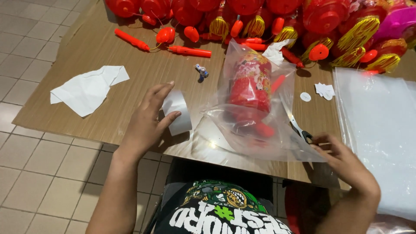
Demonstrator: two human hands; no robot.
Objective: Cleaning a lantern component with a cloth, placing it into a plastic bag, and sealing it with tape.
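While the left hand (147,117) pinches tape (177,112), the bagged lantern (250,86) lies just right.

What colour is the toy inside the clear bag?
The toy is red with a flowery pattern, best seen in the head view through the clear bag.

Left hand (147,119) on white paper slip (177,112), right hand (346,162) at scissors (300,130) beside bagged red lantern (251,84).

— What carries it all?
— A brown wood-grain table (104,56), over a tiled floor (26,26).
— And on it?
— Crumpled white paper (86,89) at left, red plastic lanterns with yellow tassels (277,17) along the top, a clear plastic bag holding a red lantern (251,99) at centre, a stack of clear plastic bags (377,121) at right.
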